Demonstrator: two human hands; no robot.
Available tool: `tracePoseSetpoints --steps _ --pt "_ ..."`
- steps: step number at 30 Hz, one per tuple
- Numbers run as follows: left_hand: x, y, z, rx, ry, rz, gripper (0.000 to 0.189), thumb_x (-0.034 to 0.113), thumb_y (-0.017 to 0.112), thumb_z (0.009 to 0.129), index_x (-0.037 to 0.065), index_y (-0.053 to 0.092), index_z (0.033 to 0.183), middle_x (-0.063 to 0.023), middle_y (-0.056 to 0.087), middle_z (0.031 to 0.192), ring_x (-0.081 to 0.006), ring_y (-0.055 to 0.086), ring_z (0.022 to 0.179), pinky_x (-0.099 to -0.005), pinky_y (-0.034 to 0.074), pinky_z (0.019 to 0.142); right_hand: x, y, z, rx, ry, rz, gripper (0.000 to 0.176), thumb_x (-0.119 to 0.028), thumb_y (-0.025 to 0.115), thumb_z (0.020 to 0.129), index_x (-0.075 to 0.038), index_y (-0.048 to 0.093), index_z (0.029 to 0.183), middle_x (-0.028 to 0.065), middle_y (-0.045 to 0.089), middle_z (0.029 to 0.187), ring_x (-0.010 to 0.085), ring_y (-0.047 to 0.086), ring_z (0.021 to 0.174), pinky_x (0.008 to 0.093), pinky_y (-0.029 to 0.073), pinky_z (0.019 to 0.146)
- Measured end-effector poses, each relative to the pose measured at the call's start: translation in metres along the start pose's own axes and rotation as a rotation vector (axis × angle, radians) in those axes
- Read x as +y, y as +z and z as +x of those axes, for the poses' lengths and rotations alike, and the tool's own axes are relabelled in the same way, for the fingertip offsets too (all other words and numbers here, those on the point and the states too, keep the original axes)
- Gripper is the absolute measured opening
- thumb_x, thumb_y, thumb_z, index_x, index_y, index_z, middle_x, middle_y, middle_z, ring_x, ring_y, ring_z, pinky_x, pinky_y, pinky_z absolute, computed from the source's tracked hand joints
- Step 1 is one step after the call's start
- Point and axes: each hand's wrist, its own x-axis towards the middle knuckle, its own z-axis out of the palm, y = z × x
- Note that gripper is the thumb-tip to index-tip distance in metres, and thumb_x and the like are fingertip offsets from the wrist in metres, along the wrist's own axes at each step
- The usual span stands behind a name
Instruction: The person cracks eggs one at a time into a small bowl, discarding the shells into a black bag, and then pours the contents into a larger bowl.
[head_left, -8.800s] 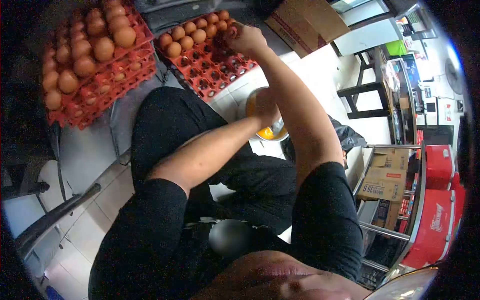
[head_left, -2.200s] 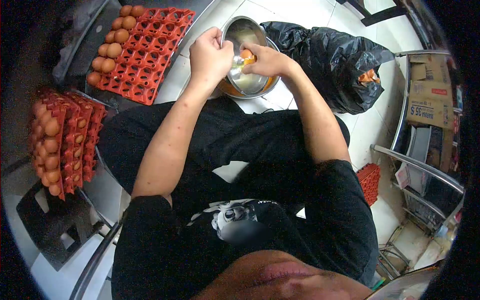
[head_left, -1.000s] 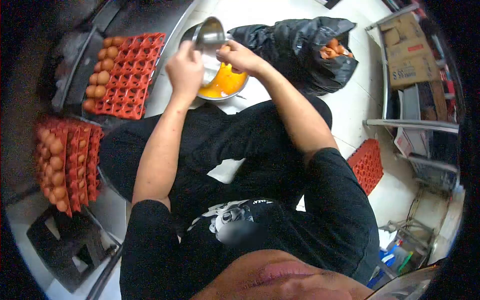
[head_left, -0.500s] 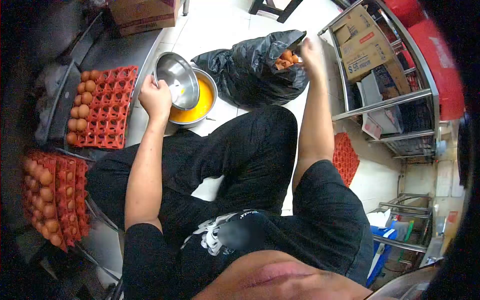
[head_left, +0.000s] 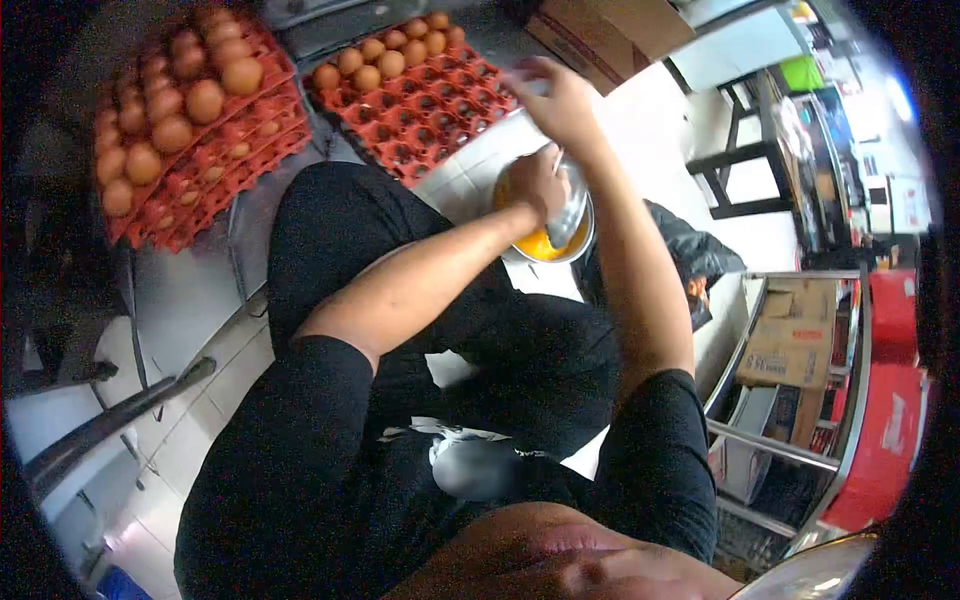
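Note:
My left hand (head_left: 532, 188) grips the rim of a steel mixing bowl (head_left: 572, 208), which is tilted over a metal pot (head_left: 588, 243). Yellow-orange beaten egg (head_left: 540, 246) shows inside the pot. My right hand (head_left: 565, 105) is raised beyond the bowl, near the right edge of a red egg tray (head_left: 430, 115). Its fingers are blurred but look apart, with no egg visible in them. Brown eggs (head_left: 392, 63) fill the tray's far rows, while its nearer cups are bare.
Stacked egg trays (head_left: 215, 190) full of brown eggs stand at the left. A black garbage bag (head_left: 715, 255) with eggshells (head_left: 697, 289) lies behind my right forearm. A cardboard box (head_left: 610, 40) sits at the back; a metal rack (head_left: 780, 445) holds boxes at the right.
My right hand has moved left from the garbage bag toward the egg tray. The view has turned left, and my left hand still holds the tilted bowl over the pot.

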Motion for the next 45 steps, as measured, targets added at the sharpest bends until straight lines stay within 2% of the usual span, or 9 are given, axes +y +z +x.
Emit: tracePoseSetpoints --steps 3,8,10,17,19,24,30,32,45 --pt "-0.014 -0.005 -0.012 -0.015 0.363 -0.281 0.034 0.031 0.067 0.094 0.007 0.060 0.117 -0.0151 0.070 0.105 -0.0310 0.069 0.095 -0.0455 0.053 0.081 -0.075 0.078 0.033 -0.180 -0.041 -0.137 0.056 -0.052 0.076 0.087 -0.006 0.074 0.116 0.0197 0.075 0.108 0.0347 0.074 0.099 0.0434 0.059 0.087" --pt "0.016 -0.045 -0.014 -0.266 0.106 -0.150 0.032 0.022 0.066 0.097 0.005 0.058 0.124 -0.0201 0.071 0.101 -0.0340 0.068 0.089 -0.0484 0.050 0.078 -0.139 0.159 0.070 -0.389 0.112 -0.371 0.040 -0.037 0.076 0.084 -0.010 0.075 0.113 0.0137 0.076 0.114 0.0322 0.073 0.109 0.0449 0.061 0.089" --pt "0.031 -0.047 -0.017 -0.330 -0.193 -0.323 0.013 0.019 0.051 0.107 0.007 0.053 0.104 -0.0064 0.057 0.092 -0.0167 0.054 0.088 -0.0389 0.047 0.082 -0.149 0.170 0.077 -0.372 0.083 -0.438 0.043 -0.035 0.072 0.086 -0.008 0.071 0.119 0.0148 0.075 0.116 0.0320 0.074 0.107 0.0457 0.061 0.088" --pt "-0.028 0.036 -0.018 0.021 0.324 -0.680 0.048 0.039 0.069 0.096 0.005 0.057 0.129 -0.0136 0.066 0.117 -0.0228 0.062 0.110 -0.0410 0.050 0.095 -0.127 0.107 0.083 -0.104 0.394 -0.078 0.077 -0.055 0.066 0.084 -0.002 0.055 0.138 0.0260 0.068 0.128 0.0441 0.065 0.121 0.0460 0.052 0.103" --pt "-0.002 -0.001 -0.001 -0.088 0.016 -0.318 0.037 0.029 0.066 0.093 0.002 0.063 0.118 -0.0234 0.068 0.109 -0.0377 0.065 0.106 -0.0496 0.051 0.093 -0.047 0.081 0.081 0.037 0.089 0.542 0.041 -0.043 0.061 0.096 -0.004 0.063 0.111 0.0106 0.067 0.093 0.0271 0.061 0.073 0.0358 0.050 0.065" --pt "0.023 -0.025 0.019 -0.041 -0.049 -0.060 0.017 0.015 0.067 0.083 0.005 0.067 0.096 -0.0240 0.072 0.092 -0.0455 0.070 0.093 -0.0506 0.055 0.084 0.014 -0.063 -0.036 0.055 0.377 0.582 0.032 -0.029 0.066 0.104 -0.009 0.060 0.128 0.0062 0.071 0.098 0.0024 0.057 0.071 0.0230 0.043 0.055" --pt "0.016 -0.018 0.029 0.111 0.023 0.057 0.018 0.016 0.065 0.080 0.003 0.055 0.073 -0.0201 0.061 0.067 -0.0436 0.063 0.066 -0.0517 0.047 0.062 0.073 -0.072 -0.175 0.236 0.094 -0.152 0.022 -0.018 0.063 0.097 -0.008 0.064 0.117 0.0176 0.074 0.097 0.0335 0.074 0.084 0.0395 0.059 0.076" --pt "0.017 -0.019 0.026 0.100 0.053 0.017 0.019 0.015 0.065 0.080 0.003 0.054 0.072 -0.0198 0.059 0.065 -0.0415 0.062 0.064 -0.0500 0.048 0.061 0.120 -0.041 -0.214 -0.094 0.108 -0.397 0.022 -0.028 0.060 0.098 -0.013 0.069 0.112 0.0185 0.074 0.099 0.0380 0.073 0.089 0.0458 0.059 0.078" --pt "0.008 -0.009 0.014 0.024 0.035 0.074 0.014 0.010 0.065 0.080 0.002 0.056 0.072 -0.0064 0.047 0.055 -0.0141 0.045 0.051 -0.0371 0.037 0.051 0.116 -0.011 -0.183 -0.264 0.364 -0.054 0.028 -0.023 0.071 0.086 -0.003 0.061 0.102 0.0200 0.067 0.077 0.0411 0.069 0.076 0.0490 0.053 0.070"
